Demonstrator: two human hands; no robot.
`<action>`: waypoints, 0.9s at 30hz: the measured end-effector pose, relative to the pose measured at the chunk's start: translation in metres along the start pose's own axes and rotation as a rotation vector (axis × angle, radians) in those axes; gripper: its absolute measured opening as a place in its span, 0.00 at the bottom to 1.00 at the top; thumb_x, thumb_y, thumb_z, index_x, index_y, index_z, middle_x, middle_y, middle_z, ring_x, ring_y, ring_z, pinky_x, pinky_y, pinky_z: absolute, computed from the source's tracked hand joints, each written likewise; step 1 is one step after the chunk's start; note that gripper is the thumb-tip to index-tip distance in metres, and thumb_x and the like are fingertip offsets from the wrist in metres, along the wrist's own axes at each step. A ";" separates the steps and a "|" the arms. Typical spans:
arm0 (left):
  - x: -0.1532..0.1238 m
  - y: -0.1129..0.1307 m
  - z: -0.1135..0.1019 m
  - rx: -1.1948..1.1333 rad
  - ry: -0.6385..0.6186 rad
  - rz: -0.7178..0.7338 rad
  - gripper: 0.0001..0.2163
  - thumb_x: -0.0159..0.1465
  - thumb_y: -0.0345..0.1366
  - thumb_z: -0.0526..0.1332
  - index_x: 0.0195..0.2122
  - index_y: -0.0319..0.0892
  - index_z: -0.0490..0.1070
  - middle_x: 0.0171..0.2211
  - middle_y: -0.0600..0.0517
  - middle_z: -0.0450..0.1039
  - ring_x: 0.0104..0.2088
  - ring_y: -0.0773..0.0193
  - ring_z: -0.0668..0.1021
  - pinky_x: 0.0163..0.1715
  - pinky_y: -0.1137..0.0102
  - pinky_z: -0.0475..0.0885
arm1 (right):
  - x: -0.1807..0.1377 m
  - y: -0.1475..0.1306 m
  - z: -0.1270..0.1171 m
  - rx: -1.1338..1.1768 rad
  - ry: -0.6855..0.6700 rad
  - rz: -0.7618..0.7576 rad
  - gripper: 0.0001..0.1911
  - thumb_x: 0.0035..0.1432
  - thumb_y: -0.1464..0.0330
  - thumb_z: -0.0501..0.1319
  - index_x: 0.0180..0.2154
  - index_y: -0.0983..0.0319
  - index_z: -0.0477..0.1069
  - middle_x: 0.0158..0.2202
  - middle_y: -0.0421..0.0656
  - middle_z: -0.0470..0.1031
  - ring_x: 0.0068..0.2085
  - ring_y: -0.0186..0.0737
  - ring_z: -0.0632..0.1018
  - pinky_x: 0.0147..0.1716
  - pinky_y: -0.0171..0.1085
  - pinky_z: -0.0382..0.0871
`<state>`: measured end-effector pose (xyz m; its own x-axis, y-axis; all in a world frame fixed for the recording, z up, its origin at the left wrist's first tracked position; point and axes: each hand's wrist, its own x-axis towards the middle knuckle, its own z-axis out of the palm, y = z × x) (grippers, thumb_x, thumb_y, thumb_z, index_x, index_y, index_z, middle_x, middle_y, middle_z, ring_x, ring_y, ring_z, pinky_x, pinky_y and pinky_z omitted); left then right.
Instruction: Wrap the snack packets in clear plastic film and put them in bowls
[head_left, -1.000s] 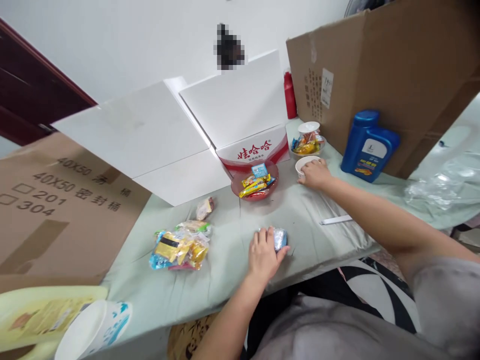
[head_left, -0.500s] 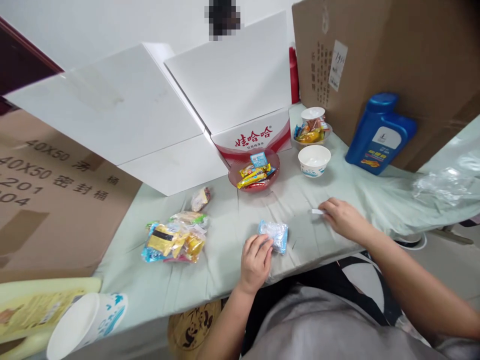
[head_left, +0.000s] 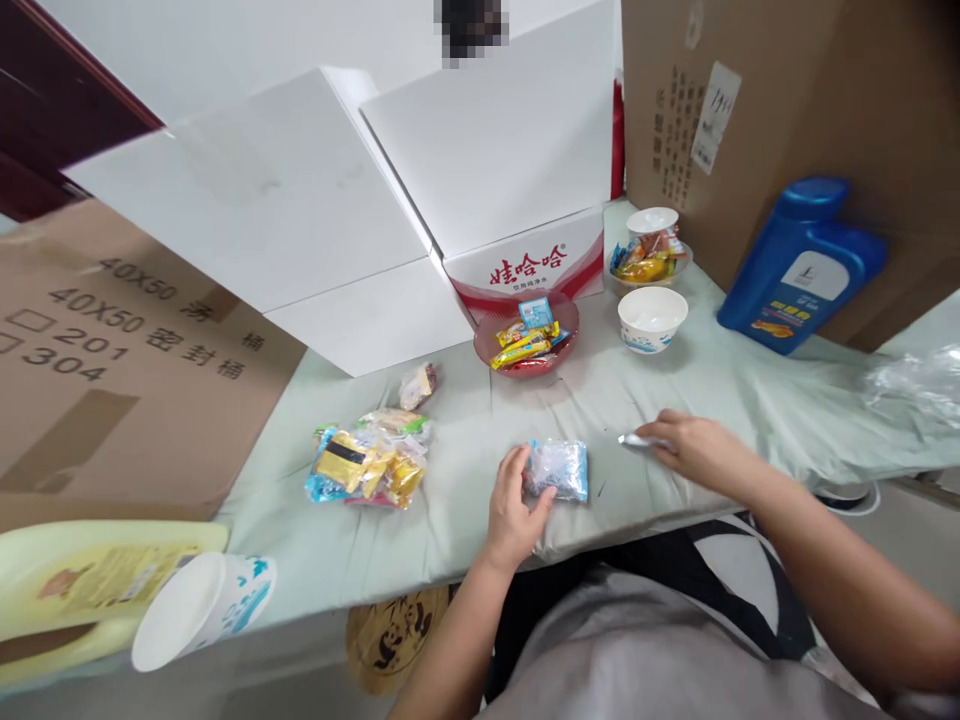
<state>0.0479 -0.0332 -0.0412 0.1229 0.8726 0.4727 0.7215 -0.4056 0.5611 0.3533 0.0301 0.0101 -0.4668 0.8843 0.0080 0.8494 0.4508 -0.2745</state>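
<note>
A blue-edged clear snack packet (head_left: pixel 559 470) lies flat on the pale green cloth in front of me. My left hand (head_left: pixel 520 505) grips it at its left side, the fingers along the upper left edge and the thumb at the lower edge. To the right, my right hand (head_left: pixel 694 450) is closed on a small, thin white object (head_left: pixel 637 440) that points left, low over the cloth. Its kind I cannot make out. A reddish see-through bowl (head_left: pixel 487 352) holding several wrapped snacks stands behind the packet. Left of my left hand lies a pile of wrapped snacks (head_left: pixel 367 460).
A white paper bowl (head_left: pixel 651 325) stands behind my right hand, near a clear bowl of snacks (head_left: pixel 646 265). A blue bottle (head_left: pixel 802 270) leans by a large carton (head_left: pixel 795 130). White boxes (head_left: pixel 495 130) line the back. A paper cup (head_left: pixel 202 605) and yellow jug (head_left: pixel 112 590) are at left.
My left hand has shifted from lying over the packet's left part to gripping its edges, thumb now at the lower edge. My right hand has turned the white object slightly. The view has swung left.
</note>
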 end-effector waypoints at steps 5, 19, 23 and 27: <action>0.004 -0.003 0.001 -0.048 -0.069 0.004 0.20 0.64 0.37 0.61 0.57 0.44 0.65 0.55 0.41 0.68 0.55 0.54 0.73 0.52 0.59 0.73 | -0.010 0.033 -0.004 -0.119 0.210 0.236 0.14 0.61 0.67 0.56 0.43 0.62 0.77 0.42 0.53 0.76 0.44 0.55 0.76 0.44 0.51 0.70; -0.005 -0.008 -0.002 -0.439 0.216 -0.384 0.10 0.66 0.44 0.58 0.41 0.43 0.65 0.38 0.48 0.75 0.37 0.64 0.78 0.39 0.69 0.74 | 0.029 -0.080 0.039 0.562 0.214 -0.255 0.10 0.63 0.70 0.55 0.43 0.59 0.73 0.40 0.47 0.73 0.40 0.42 0.77 0.42 0.42 0.73; -0.005 -0.017 0.002 -0.522 0.378 -0.537 0.13 0.64 0.45 0.60 0.43 0.43 0.66 0.35 0.52 0.73 0.31 0.68 0.75 0.33 0.73 0.72 | 0.022 -0.041 0.024 0.710 0.471 -0.012 0.08 0.61 0.68 0.53 0.37 0.59 0.70 0.34 0.44 0.74 0.36 0.41 0.76 0.38 0.41 0.72; -0.001 -0.018 0.000 -0.530 0.447 -0.570 0.13 0.62 0.47 0.61 0.38 0.42 0.69 0.33 0.52 0.72 0.32 0.67 0.75 0.35 0.73 0.71 | 0.008 -0.007 0.019 0.765 0.523 0.248 0.07 0.57 0.65 0.54 0.36 0.58 0.68 0.31 0.43 0.75 0.32 0.41 0.77 0.34 0.42 0.72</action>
<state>0.0350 -0.0268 -0.0521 -0.5149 0.8372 0.1846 0.1690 -0.1119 0.9792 0.3388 0.0318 -0.0060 0.0305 0.9697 0.2426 0.4320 0.2060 -0.8780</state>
